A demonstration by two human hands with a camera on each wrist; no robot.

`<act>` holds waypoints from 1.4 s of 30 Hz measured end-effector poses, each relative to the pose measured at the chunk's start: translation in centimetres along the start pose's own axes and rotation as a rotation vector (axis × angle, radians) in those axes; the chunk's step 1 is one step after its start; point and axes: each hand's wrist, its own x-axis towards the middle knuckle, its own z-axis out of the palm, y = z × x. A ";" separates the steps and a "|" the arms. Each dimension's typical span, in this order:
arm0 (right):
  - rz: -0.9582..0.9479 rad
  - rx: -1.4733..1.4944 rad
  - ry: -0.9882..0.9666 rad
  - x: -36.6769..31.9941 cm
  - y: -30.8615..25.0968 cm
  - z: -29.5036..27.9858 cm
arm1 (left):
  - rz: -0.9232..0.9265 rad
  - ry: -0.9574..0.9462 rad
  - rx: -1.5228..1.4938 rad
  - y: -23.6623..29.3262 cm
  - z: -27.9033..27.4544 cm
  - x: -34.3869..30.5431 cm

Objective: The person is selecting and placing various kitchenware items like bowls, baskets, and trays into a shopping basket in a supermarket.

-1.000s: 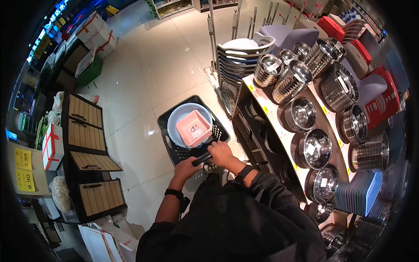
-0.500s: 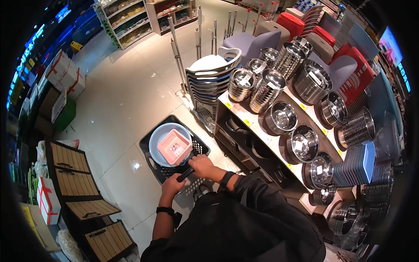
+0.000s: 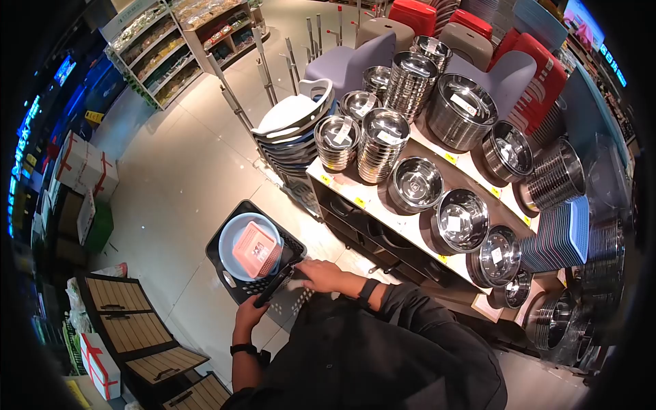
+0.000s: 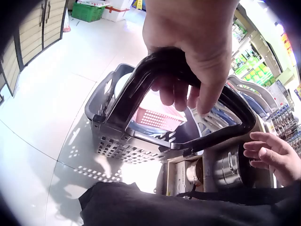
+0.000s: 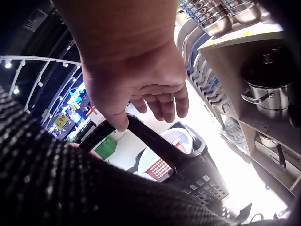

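A dark shopping basket [image 3: 216, 260] holds a light-blue basin [image 3: 234, 236] with a pink perforated basket [image 3: 255, 250] inside it. My left hand [image 3: 249, 316] grips the black handle [image 3: 272, 285]; in the left wrist view the fingers of that hand [image 4: 193, 52] curl over the bar. My right hand [image 3: 322, 276] is beside the handle's other end. Its fingers are loosely extended and apart in the right wrist view, where the hand [image 5: 136, 84] has its thumb by the bar [image 5: 153, 141]; contact there is unclear.
Stacked steel bowls [image 3: 393, 147] and basins [image 3: 463, 220] stand on the shelf unit [image 3: 348, 198] at right. Stacked plastic chairs [image 3: 290, 126] are ahead of it. Slatted cabinets [image 3: 133, 331] line the left, beyond a tiled floor [image 3: 171, 205]. Lidded pots [image 5: 270, 94] sit on a lower shelf.
My right hand has loosened from the handle and moved a little away from it; the left keeps its grip. The view has turned rightward, shifting the shelf and basket left in it.
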 end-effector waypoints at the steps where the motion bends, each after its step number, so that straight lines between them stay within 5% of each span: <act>1: -0.003 0.004 0.032 -0.5 0.5 -0.1 | 0.010 -0.005 0.007 -0.8 0.0 0.7; 8: 0.160 0.157 0.326 -4.2 3.0 -2.6 | 0.020 -0.312 -0.277 -0.3 -2.8 4.3; 15: 0.318 0.385 1.201 -7.0 1.0 -13.0 | 0.522 -0.242 -0.578 17.2 -8.0 11.3; 19: 0.256 0.363 1.475 -8.7 3.1 -18.1 | 0.816 -0.292 -0.610 29.5 -7.1 13.5; 21: 0.254 0.338 1.470 -9.3 5.1 -20.1 | 0.775 -0.407 -0.813 34.4 -5.1 14.9; 28: 0.300 0.407 1.327 -8.3 8.1 -26.2 | 0.710 -0.380 -0.893 45.5 -0.2 17.1; 39: 0.235 0.442 1.240 -6.7 7.4 -26.4 | 0.810 -0.344 -0.849 45.1 -0.4 19.1; 42: 0.242 0.239 1.455 -8.0 4.0 -23.0 | 0.765 -0.186 -0.943 43.2 -4.1 20.3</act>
